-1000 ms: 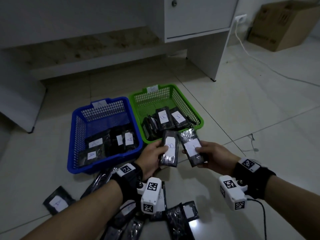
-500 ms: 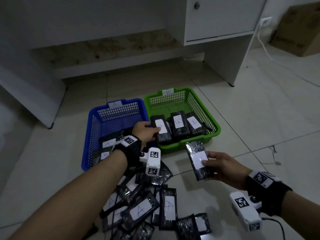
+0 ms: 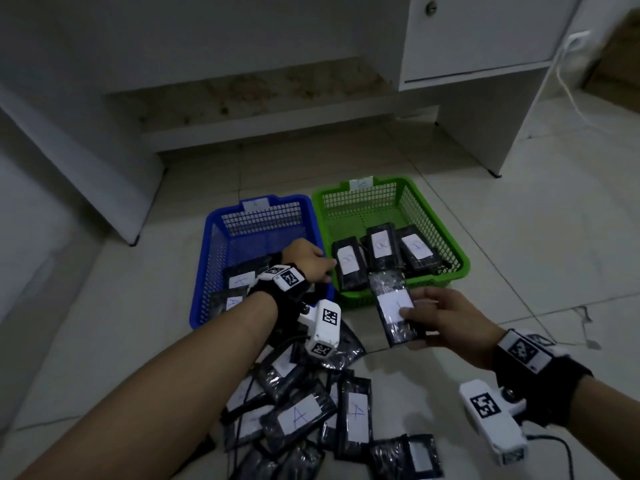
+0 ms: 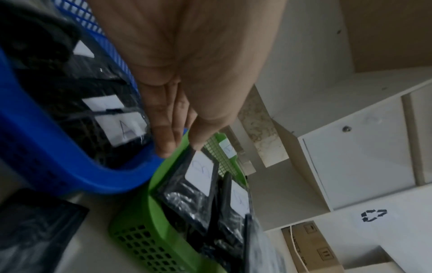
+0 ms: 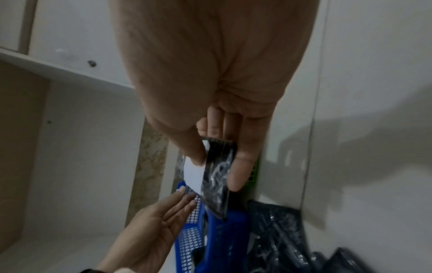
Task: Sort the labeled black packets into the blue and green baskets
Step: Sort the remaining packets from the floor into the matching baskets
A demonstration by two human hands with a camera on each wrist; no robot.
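The blue basket (image 3: 207,271) holds several black packets labeled A (image 4: 126,129). To its right, the green basket (image 3: 460,258) holds three labeled packets; the leftmost (image 3: 348,268) lies free by its left wall. My left hand (image 3: 325,268) hovers over the rims where the baskets meet, fingers straight and empty (image 4: 166,146). My right hand (image 3: 412,313) pinches a black packet (image 3: 394,306) just in front of the green basket's near rim, thumb on its white label (image 5: 194,175). The letter under the thumb is unreadable.
A loose pile of labeled black packets (image 3: 301,414) lies on the tiled floor under my forearms. A white desk stands behind the baskets, with a leg (image 3: 485,133) at the right and a side panel (image 3: 86,174) at the left. A white cable (image 3: 568,95) hangs far right.
My left hand carried its packet into the green basket, let go and drew back to the left. My right hand moved its packet forward toward the green basket's near rim.
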